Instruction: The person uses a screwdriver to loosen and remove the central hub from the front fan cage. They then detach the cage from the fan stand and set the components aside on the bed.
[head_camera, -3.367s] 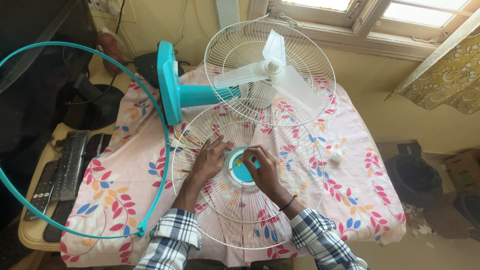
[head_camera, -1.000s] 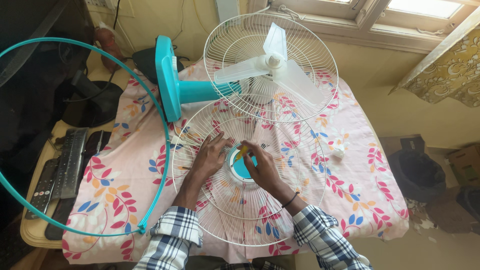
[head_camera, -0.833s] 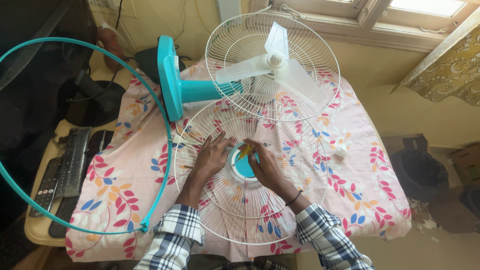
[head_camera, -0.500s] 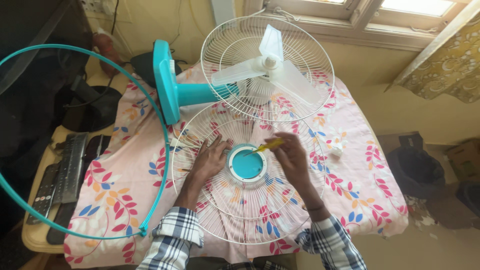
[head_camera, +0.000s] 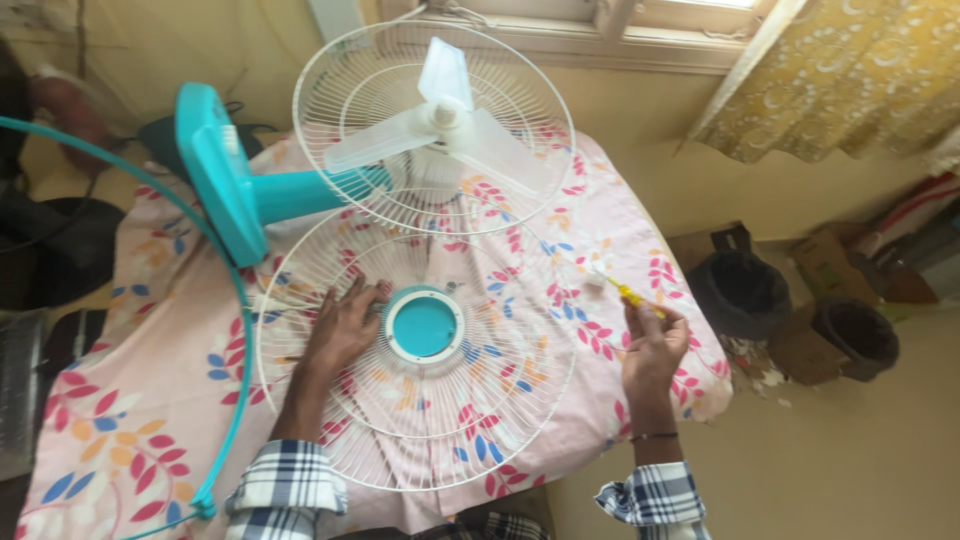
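Two hands were at work, and in half a second they had drawn well apart. Going left to right: the teal ring (head_camera: 225, 330) curved along the left edge of the floral cloth (head_camera: 120, 400), and beyond it the teal fan base (head_camera: 215, 185) lay on its side, its stem running right into the rear guard with the pale blades (head_camera: 440, 115). Nearer, the loose front grille (head_camera: 415, 350) lay flat, its teal centre cap (head_camera: 424, 326) facing up. The left hand (head_camera: 342, 330) was pressed flat on the wires just left of the cap, fingers spread, gripping nothing, in the same spot as before.

The change was on the right. The right hand (head_camera: 653, 345), which a second earlier had worked its tool at the cap, had swung out past the grille to the right edge of the table, fingers closed on a small yellow-handled screwdriver (head_camera: 630, 295). That suggested the work at the cap was paused or finished, since the tool was clear of it. The screwdriver's long axis ran on a slant from the fingers up and to the left, away from the person; its far end seemed to reach toward a small white object (head_camera: 597, 277) on the cloth, though blur made that uncertain. Farther right, on the floor, stood a dark bin (head_camera: 740, 295).
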